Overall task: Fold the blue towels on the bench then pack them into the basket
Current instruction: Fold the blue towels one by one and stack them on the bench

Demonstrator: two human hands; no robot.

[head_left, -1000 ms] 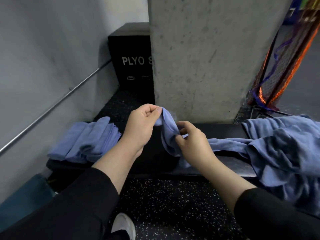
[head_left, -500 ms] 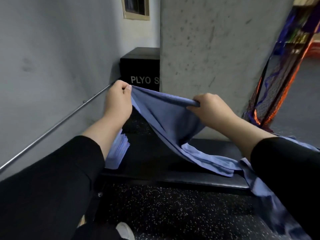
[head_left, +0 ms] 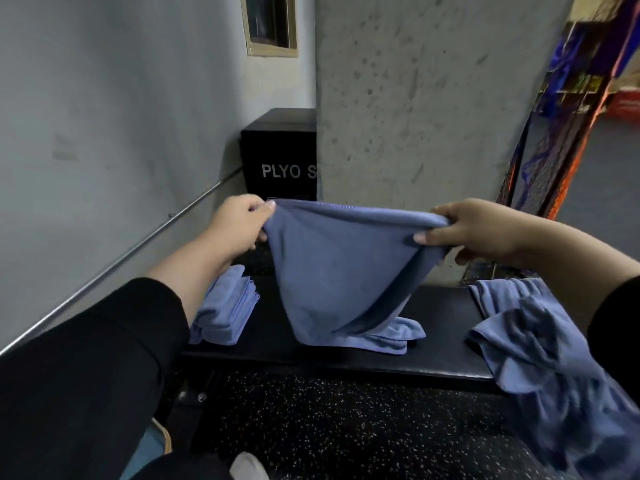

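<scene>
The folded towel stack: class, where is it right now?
In the head view, the folded towel stack lies at the bench's left end, below the left hand.

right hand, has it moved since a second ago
Yes. The right hand has risen off the bench and swung right, pulling the held towel taut across the concrete pillar.

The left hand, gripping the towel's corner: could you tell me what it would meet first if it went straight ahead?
Probably the black plyo box, which sits beyond the left hand; depth is unclear.

Place: I'm looking at a gym corner.
Evidence: black plyo box, padded bench, speckled rubber floor.
</scene>
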